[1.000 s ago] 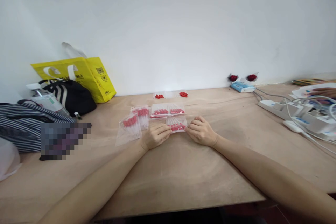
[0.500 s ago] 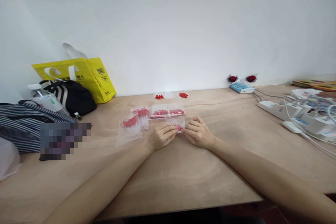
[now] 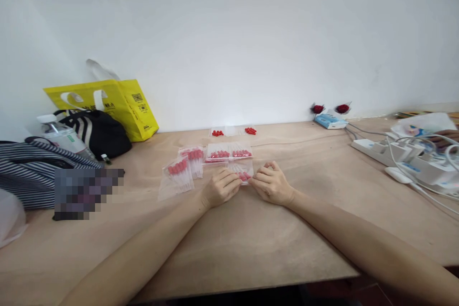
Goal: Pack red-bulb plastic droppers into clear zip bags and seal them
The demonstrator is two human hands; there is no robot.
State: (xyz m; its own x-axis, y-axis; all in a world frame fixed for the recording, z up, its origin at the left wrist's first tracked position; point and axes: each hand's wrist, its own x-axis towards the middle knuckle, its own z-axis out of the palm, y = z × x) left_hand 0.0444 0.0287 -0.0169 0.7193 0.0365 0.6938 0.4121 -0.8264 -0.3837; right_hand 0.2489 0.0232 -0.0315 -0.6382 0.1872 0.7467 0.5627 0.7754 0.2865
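A small clear plastic bag point(image 3: 245, 175) with red-tipped pieces in it lies in front of me, its near edge between my hands. My left hand point(image 3: 223, 187) pinches its left near corner, fingers curled. My right hand point(image 3: 273, 184) pinches the right near corner. Just beyond lie similar clear bags point(image 3: 229, 152) holding white sticks with red tips. To the left, more bags with red-ended sticks point(image 3: 178, 167) overlap in a fan. Near the wall a flat clear bag point(image 3: 232, 131) has red pieces at both ends.
On the left stand a yellow bag point(image 3: 138, 110), a plastic bottle point(image 3: 66, 136), a black bag point(image 3: 103, 134) and a striped bag point(image 3: 28, 167). At right are a power strip point(image 3: 382, 150) with cables, a tissue pack point(image 3: 330, 120) and another person's hand point(image 3: 446, 138).
My hands stay almost still, both pinching the bag. At the far right, the other person's hand has come further into view, and a whitish sheet or bag there has shifted.
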